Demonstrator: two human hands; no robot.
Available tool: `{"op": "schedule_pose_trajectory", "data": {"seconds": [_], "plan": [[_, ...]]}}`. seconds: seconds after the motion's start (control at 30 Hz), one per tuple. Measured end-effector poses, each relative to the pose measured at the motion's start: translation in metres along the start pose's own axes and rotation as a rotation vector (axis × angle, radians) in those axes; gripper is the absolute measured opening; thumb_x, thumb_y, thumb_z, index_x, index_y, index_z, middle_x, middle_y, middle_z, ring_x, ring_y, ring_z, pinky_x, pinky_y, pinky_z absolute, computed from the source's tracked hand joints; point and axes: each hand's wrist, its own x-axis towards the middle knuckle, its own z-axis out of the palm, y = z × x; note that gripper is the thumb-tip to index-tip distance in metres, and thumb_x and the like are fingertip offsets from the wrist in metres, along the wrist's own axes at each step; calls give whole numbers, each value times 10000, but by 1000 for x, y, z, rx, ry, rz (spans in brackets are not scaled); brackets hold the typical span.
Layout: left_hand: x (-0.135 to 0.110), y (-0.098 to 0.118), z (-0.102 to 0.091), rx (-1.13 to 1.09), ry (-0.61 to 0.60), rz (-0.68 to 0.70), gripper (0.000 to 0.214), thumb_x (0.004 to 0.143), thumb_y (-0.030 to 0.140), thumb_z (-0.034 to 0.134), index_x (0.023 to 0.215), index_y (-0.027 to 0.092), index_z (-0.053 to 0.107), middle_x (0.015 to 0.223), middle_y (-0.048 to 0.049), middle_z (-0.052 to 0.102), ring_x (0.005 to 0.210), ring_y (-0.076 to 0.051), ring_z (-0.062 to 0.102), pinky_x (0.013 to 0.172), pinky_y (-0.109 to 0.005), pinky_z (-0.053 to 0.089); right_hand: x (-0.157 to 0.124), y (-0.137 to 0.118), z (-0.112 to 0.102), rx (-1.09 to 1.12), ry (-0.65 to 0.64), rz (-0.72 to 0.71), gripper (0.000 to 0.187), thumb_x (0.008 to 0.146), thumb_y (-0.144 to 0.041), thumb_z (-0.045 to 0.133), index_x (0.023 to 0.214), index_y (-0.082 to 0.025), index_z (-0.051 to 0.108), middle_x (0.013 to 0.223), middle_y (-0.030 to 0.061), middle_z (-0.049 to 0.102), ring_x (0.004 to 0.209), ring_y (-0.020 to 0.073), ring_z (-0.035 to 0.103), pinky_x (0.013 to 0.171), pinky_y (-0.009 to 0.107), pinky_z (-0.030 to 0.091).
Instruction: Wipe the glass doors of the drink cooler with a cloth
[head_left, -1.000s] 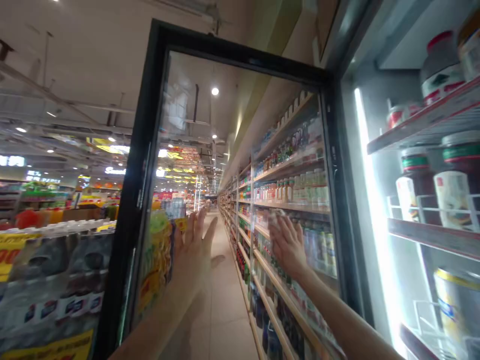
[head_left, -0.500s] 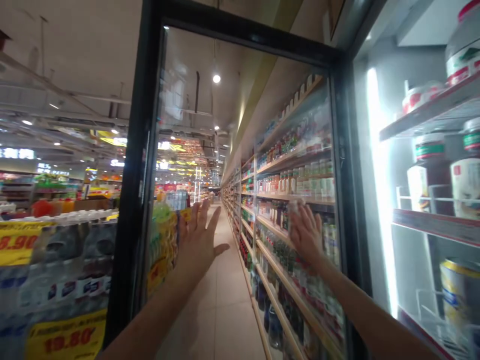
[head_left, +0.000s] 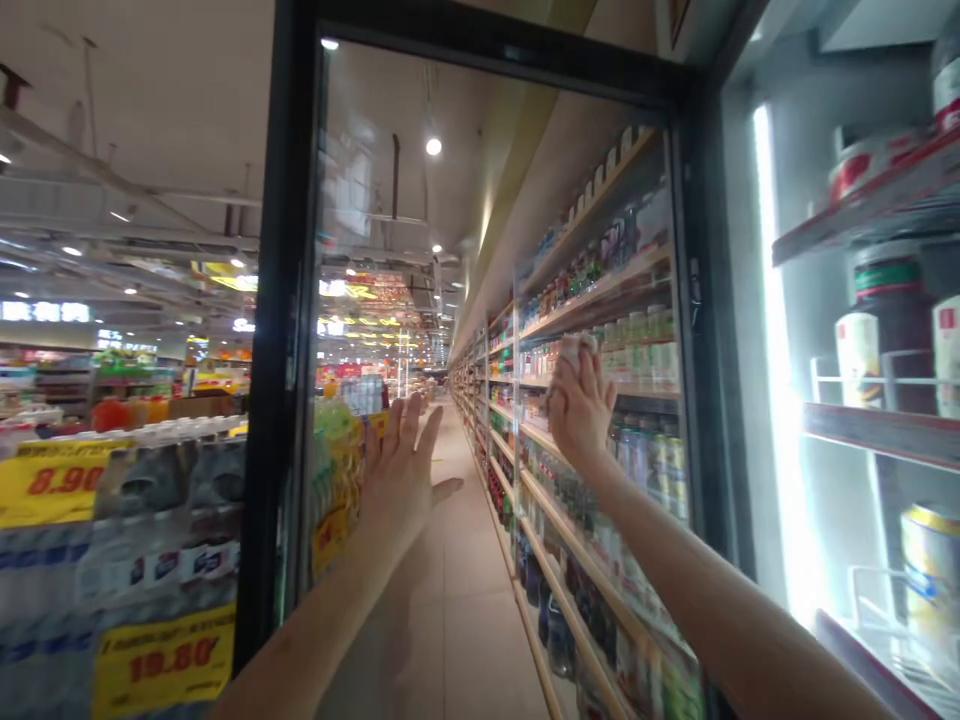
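Note:
An open glass cooler door (head_left: 480, 150) with a black frame stands in front of me. My left hand (head_left: 401, 475) lies flat on the inner glass, fingers spread and open. My right hand (head_left: 579, 400) presses a small white cloth (head_left: 571, 350) against the glass further right and higher, fingers laid over it. Through the pane I see a shop aisle and long shelves of bottles.
The lit cooler interior (head_left: 862, 380) is at the right, with jars and cans on wire shelves. Stacked water bottles with yellow price signs (head_left: 165, 660) stand at the left. A tiled aisle (head_left: 457, 600) runs ahead behind the glass.
My right hand with the cloth has moved up and slightly left across the glass. The left hand stays flat in nearly the same place. The view has shifted a little.

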Motion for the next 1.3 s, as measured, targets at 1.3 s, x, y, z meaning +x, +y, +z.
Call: {"op": "schedule_pose_trajectory", "data": {"seconds": [1.3], "plan": [[-3, -5, 10, -1, 74, 26, 872, 753, 537, 615, 1435, 111, 278, 1520, -174, 224, 1410, -359, 167, 1104, -574, 196, -36, 27, -13, -36, -51, -140, 450, 883, -262, 396, 1323, -242, 489, 1458, 97, 393, 1406, 264, 225, 1089, 510, 232]]}}
